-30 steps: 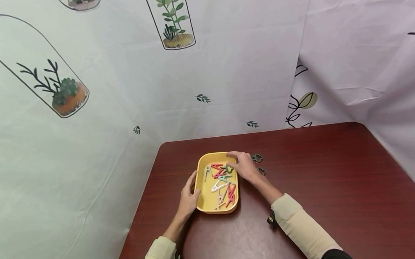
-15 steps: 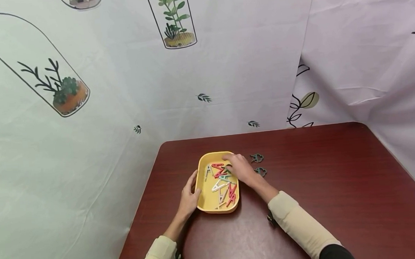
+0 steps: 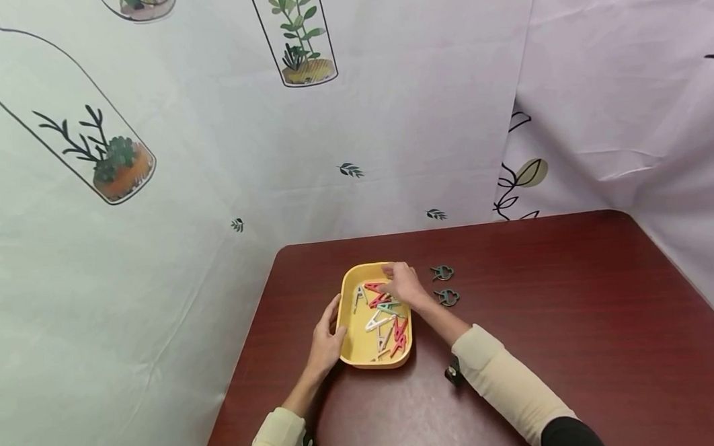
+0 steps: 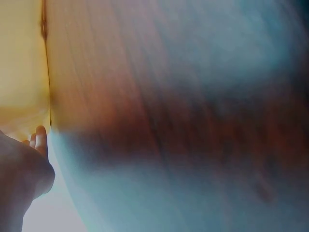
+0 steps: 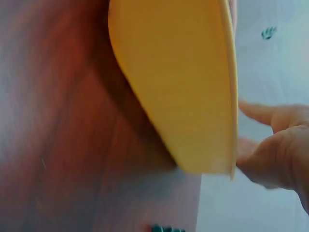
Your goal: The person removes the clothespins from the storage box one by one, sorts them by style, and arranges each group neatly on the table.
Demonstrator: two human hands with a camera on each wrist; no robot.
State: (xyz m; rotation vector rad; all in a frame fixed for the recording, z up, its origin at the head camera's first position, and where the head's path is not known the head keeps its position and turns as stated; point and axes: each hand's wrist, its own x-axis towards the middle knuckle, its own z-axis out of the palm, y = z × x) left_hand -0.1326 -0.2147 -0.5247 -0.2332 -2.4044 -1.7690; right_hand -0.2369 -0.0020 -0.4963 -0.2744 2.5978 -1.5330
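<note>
A yellow tray point(image 3: 354, 344) holds several clothes pegs, among them a red peg point(image 3: 400, 327), a white peg point(image 3: 374, 322) and a light green peg point(image 3: 388, 307). My left hand point(image 3: 325, 342) holds the tray's left side, its fingers along the outer wall and the thumb at the rim; the left wrist view shows fingers point(image 4: 41, 139) against that wall. Over the tray's far right corner reaches my right hand point(image 3: 405, 284), thumb and fingers spread apart above the pegs. It covers part of the pegs there, and nothing is seen between its fingertips.
Two dark green cloud-shaped clips, a far clip point(image 3: 442, 273) and a nearer clip point(image 3: 448, 298), lie on the table point(image 3: 556, 320) right of the tray. Behind the table hangs a printed cloth point(image 3: 400, 126). The table's far edge is not far beyond the tray.
My right hand has shifted left and further over the tray, uncovering the two clips on the table. A dark green clip seen inside the tray is now mostly hidden under it.
</note>
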